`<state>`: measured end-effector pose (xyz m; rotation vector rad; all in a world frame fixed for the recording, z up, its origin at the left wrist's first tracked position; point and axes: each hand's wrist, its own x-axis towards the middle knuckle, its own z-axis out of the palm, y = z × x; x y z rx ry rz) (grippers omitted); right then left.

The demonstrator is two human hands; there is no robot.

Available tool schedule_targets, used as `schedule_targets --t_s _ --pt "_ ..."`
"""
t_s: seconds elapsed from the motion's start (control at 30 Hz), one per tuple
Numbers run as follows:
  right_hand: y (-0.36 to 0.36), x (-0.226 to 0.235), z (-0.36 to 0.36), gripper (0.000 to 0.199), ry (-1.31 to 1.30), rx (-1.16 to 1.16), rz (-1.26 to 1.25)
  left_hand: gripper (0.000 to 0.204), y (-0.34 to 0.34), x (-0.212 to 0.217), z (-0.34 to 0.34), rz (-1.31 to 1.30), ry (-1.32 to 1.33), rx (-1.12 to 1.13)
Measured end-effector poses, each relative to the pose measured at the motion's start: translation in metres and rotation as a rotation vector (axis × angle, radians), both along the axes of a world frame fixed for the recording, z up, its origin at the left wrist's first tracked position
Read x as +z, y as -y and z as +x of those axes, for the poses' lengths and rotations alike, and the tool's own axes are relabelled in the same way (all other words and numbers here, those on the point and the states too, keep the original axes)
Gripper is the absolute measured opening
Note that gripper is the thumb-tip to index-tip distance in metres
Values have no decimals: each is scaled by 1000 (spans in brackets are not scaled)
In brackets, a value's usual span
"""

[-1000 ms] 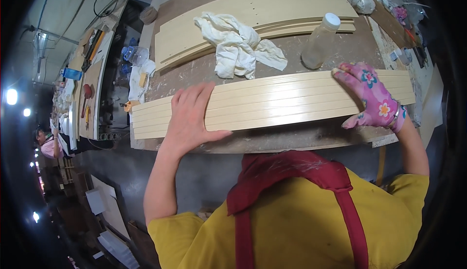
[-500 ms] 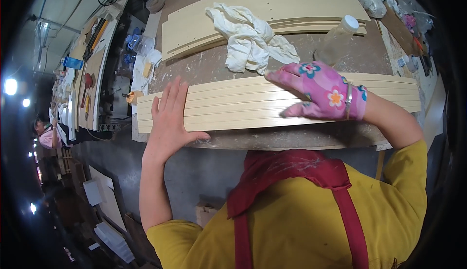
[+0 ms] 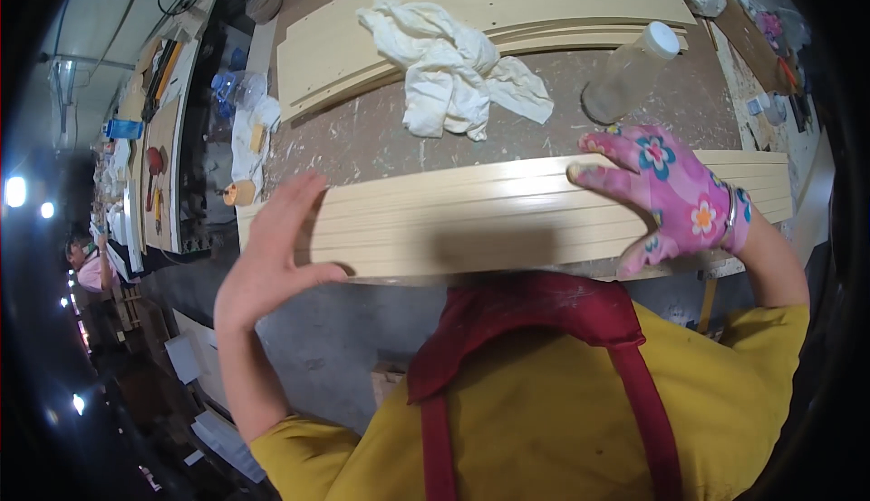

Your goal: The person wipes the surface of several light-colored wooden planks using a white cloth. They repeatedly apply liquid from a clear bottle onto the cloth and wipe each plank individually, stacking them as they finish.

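A row of pale wooden strips [image 3: 390,220] lies side by side across the front of the worktable. My bare left hand [image 3: 272,243] spans the row at its left end, fingers over the far edge and thumb at the near edge. Toward the right end, my right hand [image 3: 675,197], in a pink flowered glove, straddles the strips with fingers spread toward the far side and its thumb at the near edge. Both hands clasp the row between thumb and fingers. A crumpled white cloth [image 3: 444,71] lies beyond the strips.
Large pale boards [image 3: 362,39] are stacked at the back of the brown worktable [image 3: 353,143]. A clear bottle with a white cap [image 3: 630,71] stands behind my right hand. At left is a bench with tools [image 3: 159,152]; another person [image 3: 91,265] is farther off.
The strips have come nearer to the table's front edge. My left hand has moved left and nearer; my right hand has shifted right along the row, its fingers more spread.
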<state>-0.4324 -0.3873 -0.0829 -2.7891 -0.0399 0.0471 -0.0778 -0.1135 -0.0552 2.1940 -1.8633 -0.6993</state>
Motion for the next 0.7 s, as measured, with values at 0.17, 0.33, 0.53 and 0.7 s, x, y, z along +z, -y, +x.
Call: schedule_targets --t_s 0.17,0.33,0.53,0.7 --pt "1 -13 -11 91 60 -32 3 61 118 -4 10 -151 162 -72" --pt "7 -14 -10 79 107 -19 84 53 234 -81 2 -187 493 -74" --pt "9 -25 -15 80 200 -22 104 28 253 -128 31 -367 24 -89" --pt "8 -27 -19 80 255 -40 96 20 239 -1 2 -801 -170 130"
